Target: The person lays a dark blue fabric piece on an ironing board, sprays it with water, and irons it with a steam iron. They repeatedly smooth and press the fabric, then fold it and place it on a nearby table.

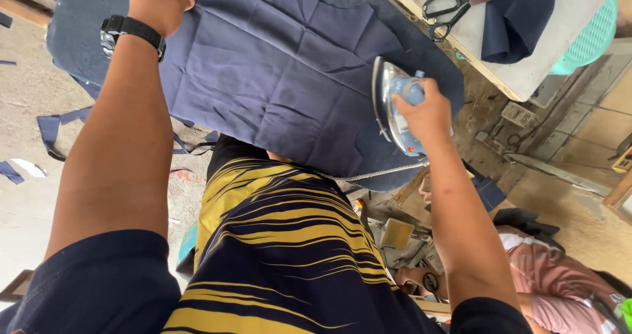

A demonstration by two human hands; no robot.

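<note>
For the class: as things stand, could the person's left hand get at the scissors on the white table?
Probably not readily. The left hand presses the navy cloth at the far side, while the scissors lie beyond the iron held by the right hand.

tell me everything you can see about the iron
The iron has a shiny metal soleplate and a light blue plastic body. It stands tipped up on its side, soleplate facing left, at the right edge of the creased navy fabric on the ironing board. The right hand grips its handle from the right. A braided grey cord trails away below it.
</note>
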